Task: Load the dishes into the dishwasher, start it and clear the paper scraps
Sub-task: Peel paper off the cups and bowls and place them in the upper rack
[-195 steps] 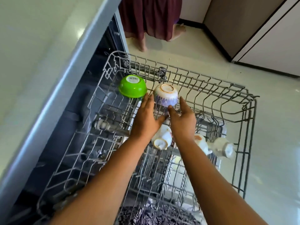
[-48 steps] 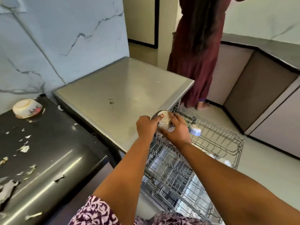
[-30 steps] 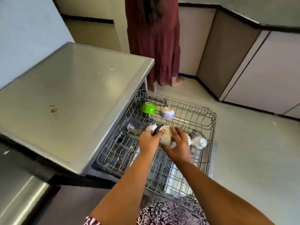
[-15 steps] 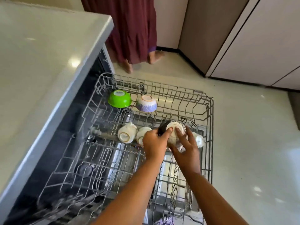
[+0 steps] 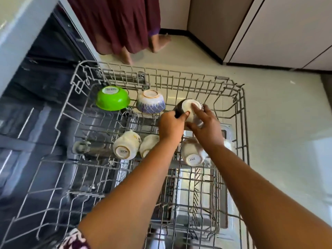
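Pale cream glossy floor (image 5: 273, 119) spreads right of fingers (image 5: 195, 110) and beyond them. Far beyond fingers, to right: light cabinet doors (image 5: 287, 29) with dark seams, grey-brown panel (image 5: 212, 20) beside them, black plinth strip (image 5: 201, 37) along base. Beyond fingers, to left: person in maroon skirt (image 5: 115, 22), barefoot on floor. Bright light patch (image 5: 321, 151) on floor, far right of fingers.

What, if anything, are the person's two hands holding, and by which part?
Both hold one upturned dark-sided ceramic bowl with a white base. The left hand grips its dark left side; the right hand lays fingers across the base.
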